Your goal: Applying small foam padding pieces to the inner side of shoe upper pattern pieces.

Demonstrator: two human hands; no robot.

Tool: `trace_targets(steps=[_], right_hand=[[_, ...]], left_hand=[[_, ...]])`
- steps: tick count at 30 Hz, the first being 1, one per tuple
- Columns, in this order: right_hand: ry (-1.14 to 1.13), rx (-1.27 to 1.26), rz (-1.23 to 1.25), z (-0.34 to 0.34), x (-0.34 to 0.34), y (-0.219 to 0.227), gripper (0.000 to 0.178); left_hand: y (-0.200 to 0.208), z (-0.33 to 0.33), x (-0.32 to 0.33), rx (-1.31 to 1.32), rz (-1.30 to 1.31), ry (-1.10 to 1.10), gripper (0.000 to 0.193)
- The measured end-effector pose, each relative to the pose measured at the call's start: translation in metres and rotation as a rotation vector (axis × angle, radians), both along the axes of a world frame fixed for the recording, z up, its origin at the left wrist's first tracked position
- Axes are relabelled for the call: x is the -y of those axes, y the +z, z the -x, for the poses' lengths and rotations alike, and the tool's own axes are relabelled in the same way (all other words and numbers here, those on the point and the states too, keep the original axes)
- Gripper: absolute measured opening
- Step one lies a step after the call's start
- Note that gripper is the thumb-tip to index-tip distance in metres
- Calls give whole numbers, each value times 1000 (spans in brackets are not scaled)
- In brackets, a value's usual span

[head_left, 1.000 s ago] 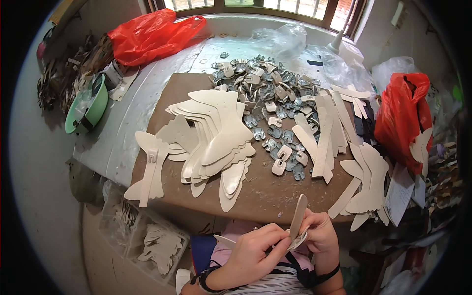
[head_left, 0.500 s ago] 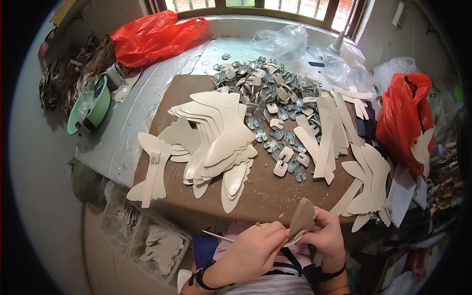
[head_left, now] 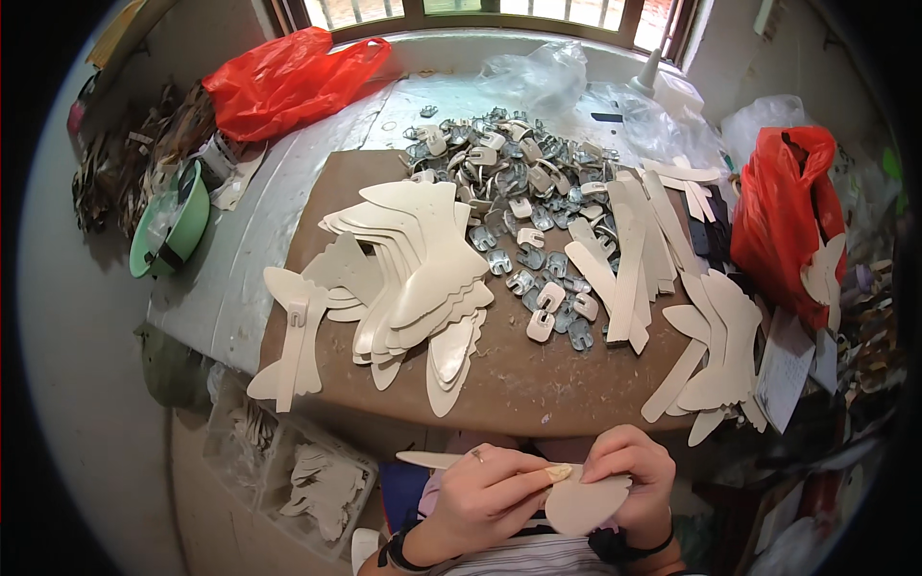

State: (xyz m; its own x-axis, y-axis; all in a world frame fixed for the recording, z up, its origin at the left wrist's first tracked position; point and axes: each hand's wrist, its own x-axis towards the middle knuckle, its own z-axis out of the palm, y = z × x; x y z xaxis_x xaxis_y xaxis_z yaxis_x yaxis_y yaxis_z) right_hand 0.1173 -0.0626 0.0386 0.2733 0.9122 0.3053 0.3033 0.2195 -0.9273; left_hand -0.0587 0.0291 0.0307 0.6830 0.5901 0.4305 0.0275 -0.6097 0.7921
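Over my lap, in front of the table edge, both hands hold a cream cut leather piece (head_left: pixel 588 506). Its rounded, scallop-edged lobe hangs below my fingers, and a narrow pale end (head_left: pixel 423 460) sticks out to the left of my left hand. My left hand (head_left: pixel 492 492) pinches the piece, with a small yellowish bit (head_left: pixel 559 472) at its fingertips that I cannot identify. My right hand (head_left: pixel 634 472) grips the lobe's upper right part, fingers curled. Nearest on the table lie a fanned stack of cream leather pieces (head_left: pixel 423 259) and another group (head_left: pixel 715 350) at the right.
Metal buckles (head_left: pixel 499 261), some cream-covered, are heaped mid-table beside leather strips (head_left: pixel 629 269). One strap with a buckle (head_left: pixel 296 331) lies left. Red plastic bags (head_left: pixel 288 82) and a green basin (head_left: pixel 197 216) sit around. Below left stands a clear bin (head_left: pixel 274 480) of cut pieces.
The held leather piece has turned from standing upright to hanging down, its broad face showing. My right hand has tipped over with it, and more of the narrow end shows at left.
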Motion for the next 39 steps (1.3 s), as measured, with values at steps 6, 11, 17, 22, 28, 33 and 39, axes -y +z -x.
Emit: trace_targets(steps=[6,11,17,22,28,33,39], right_hand=[[-6,173,-58,6,3,4,21],[21,366,-157,9,10,8,28],[56,402,-172,8,13,5,29],[-2,272,-238,12,15,-18,35],[-300,689,-74,23,22,2,47],[-194,672,-21,17,16,11,32],[-138,614,-184,15,16,4,28]], left_hand=[[-3,2,3,234,70,-20,28],[-2,0,4,259,34,-61,29],[-14,9,9,284,-53,-88,29],[-14,9,1,91,253,-159,27],[-6,2,4,102,507,1,17],[-10,3,8,64,535,-10,17],[-2,1,5,26,609,-33,20]])
